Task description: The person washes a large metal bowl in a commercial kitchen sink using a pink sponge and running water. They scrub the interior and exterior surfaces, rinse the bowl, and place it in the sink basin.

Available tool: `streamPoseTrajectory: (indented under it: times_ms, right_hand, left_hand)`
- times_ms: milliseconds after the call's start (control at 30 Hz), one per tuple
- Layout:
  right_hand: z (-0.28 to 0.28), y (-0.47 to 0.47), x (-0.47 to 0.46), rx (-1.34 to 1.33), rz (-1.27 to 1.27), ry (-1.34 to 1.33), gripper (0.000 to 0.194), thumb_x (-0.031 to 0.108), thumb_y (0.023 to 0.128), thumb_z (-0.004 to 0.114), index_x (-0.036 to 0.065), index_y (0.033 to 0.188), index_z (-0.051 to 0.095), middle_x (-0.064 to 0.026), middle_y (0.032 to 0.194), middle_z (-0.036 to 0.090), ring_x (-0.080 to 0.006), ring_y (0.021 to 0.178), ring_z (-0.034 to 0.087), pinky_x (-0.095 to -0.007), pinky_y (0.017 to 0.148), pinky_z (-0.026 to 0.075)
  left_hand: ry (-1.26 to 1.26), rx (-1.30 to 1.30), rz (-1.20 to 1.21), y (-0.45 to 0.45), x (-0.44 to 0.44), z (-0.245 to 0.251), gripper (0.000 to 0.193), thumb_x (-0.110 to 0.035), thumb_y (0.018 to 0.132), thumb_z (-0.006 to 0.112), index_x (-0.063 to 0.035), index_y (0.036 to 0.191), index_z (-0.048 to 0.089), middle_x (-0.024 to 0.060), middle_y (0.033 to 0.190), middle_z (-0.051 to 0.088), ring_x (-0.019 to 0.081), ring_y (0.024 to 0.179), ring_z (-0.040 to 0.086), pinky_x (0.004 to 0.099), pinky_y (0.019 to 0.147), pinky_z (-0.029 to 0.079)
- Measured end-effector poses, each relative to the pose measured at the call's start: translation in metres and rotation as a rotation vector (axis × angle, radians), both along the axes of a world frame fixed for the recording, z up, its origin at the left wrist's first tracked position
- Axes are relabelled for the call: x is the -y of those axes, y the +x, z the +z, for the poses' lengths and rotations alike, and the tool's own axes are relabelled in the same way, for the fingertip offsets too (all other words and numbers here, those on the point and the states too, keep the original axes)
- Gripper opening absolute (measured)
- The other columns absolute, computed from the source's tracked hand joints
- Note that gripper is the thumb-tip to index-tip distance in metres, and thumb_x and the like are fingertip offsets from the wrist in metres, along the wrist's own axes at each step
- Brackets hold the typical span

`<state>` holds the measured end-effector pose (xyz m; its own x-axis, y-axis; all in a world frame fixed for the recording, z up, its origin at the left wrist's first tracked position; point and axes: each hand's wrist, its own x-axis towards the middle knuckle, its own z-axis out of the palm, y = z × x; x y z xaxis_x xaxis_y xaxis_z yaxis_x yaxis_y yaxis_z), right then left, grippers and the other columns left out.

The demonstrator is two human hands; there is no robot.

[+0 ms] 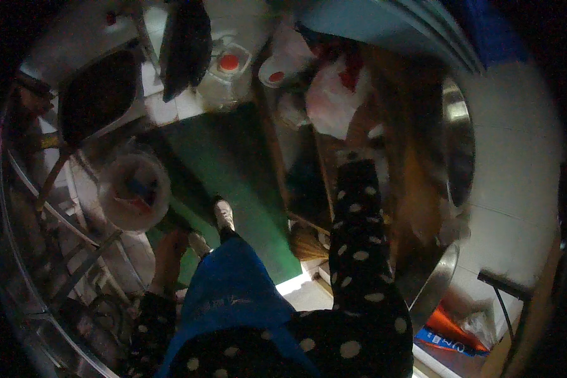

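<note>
My right hand (361, 125) reaches forward from a black sleeve with pale dots, its fingers at a whitish plastic bag (330, 101) with red parts. Blur and shade hide whether the fingers grip it. My left hand (171, 250) hangs low beside the blue apron (236, 288), near my shoe, with no object seen in it; its fingers are too dark to make out. Left of centre stands a round whitish bucket (106, 198) with blue and red things inside. Ahead on the floor is a translucent plastic jug (222, 90) with a red cap.
A green mat (245, 189) lies under my feet. Metal rails (75, 227) run along the left. On the right are a large round metal vessel (458, 141), white tiles (515, 165) and an orange and blue package (453, 330). Another container with a red cap (276, 78) stands ahead.
</note>
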<state>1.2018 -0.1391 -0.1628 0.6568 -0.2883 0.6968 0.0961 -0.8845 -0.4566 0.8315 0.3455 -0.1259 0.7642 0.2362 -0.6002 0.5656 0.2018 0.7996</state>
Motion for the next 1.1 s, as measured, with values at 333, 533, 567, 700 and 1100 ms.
streamPoseTrajectory:
  times_ms: [333,533,567,700,1100]
  right_hand:
    - [-0.044,0.03,0.028,-0.251,-0.11,-0.615,0.025,0.023,0.092,0.048,0.004,0.104,0.058,-0.0099,0.095,0.061,-0.0267,0.082,0.057,-0.0389,0.071,0.047]
    - [-0.012,0.015,0.025,-0.508,0.062,-0.491,0.028,0.02,0.089,0.05,0.003,0.111,0.053,-0.0126,0.101,0.06,-0.029,0.087,0.057,-0.0398,0.075,0.047]
    - [-0.009,0.014,0.026,-0.534,0.077,-0.481,0.029,0.02,0.089,0.05,0.003,0.113,0.053,-0.013,0.102,0.06,-0.0294,0.088,0.057,-0.0399,0.076,0.047]
    - [-0.014,0.013,0.022,-0.532,0.083,-0.484,0.034,0.018,0.087,0.051,0.002,0.117,0.049,-0.0148,0.106,0.059,-0.0309,0.092,0.057,-0.0405,0.079,0.046]
    - [0.076,-0.052,-0.055,-0.421,0.048,-0.316,0.054,0.014,0.082,0.055,0.0,0.132,0.039,-0.02,0.117,0.057,-0.0355,0.102,0.056,-0.0421,0.088,0.045]
  left_hand:
    - [-0.137,-0.043,0.247,-0.03,-0.018,-0.035,0.015,-0.021,0.091,0.054,-0.0089,0.081,0.053,-0.0001,0.071,0.05,0.0096,0.062,0.043,0.0254,0.056,0.033]
    - [-0.105,0.051,0.179,-0.055,-0.041,-0.086,0.02,-0.018,0.09,0.056,-0.0032,0.103,0.053,0.0067,0.09,0.059,0.0163,0.081,0.057,0.0281,0.074,0.048]
    - [-0.095,0.056,0.171,-0.057,-0.044,-0.089,0.024,-0.018,0.09,0.056,-0.0025,0.108,0.052,0.0082,0.094,0.059,0.0179,0.085,0.058,0.0295,0.077,0.049]
    - [-0.018,0.001,0.042,-0.059,-0.047,-0.09,0.04,-0.019,0.089,0.058,-0.001,0.122,0.048,0.0131,0.106,0.06,0.0231,0.094,0.059,0.0346,0.087,0.05]
    - [0.028,0.13,-0.009,-0.045,-0.03,-0.041,0.023,-0.018,0.088,0.057,-0.0025,0.106,0.058,0.0096,0.097,0.061,0.0193,0.09,0.059,0.0289,0.079,0.047]
